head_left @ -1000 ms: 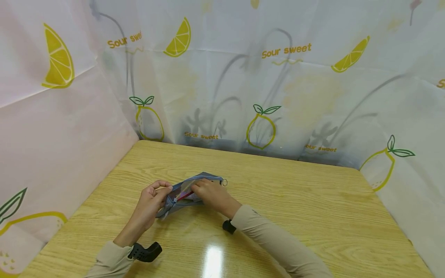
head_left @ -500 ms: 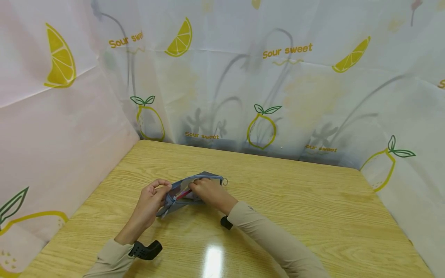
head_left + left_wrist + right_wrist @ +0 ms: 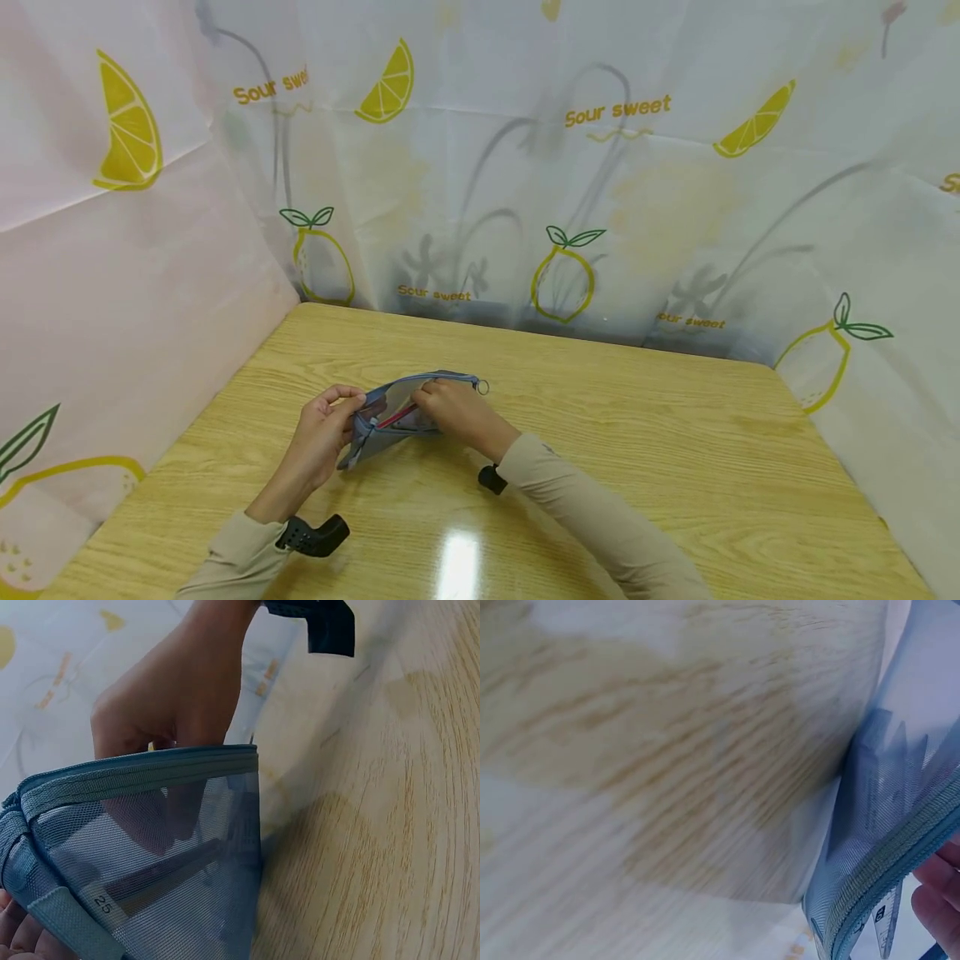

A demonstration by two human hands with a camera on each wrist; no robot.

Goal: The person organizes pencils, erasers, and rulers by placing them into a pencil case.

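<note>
A blue-grey mesh zip pouch [image 3: 384, 443] stands unzipped on the table. My left hand [image 3: 315, 433] pinches the rim at its left end. From above, my right hand [image 3: 465, 414] reaches into the mouth. Through the mesh in the left wrist view, the fingers of the right hand [image 3: 169, 697] point downward, with a small yellowish bit between them; I cannot tell whether they grip it. A thin red stick [image 3: 397, 416] lies inside the pouch. In the right wrist view, a marked ruler end [image 3: 886, 926] shows at the zipper edge [image 3: 900, 847], near some fingers [image 3: 939, 896].
The wood-grain table [image 3: 637, 450] extends well to the right of the pouch. Lemon-print sheets [image 3: 480, 183] hang behind and at both sides. A metal ring [image 3: 483, 387] hangs from the pouch's right end. Black wrist mounts [image 3: 315, 537] sit at the cuffs.
The mouth of the pouch has spread wider at its left end, where the left hand has shifted slightly left. More of the red stick shows. The right hand stays inside, with slight movement.
</note>
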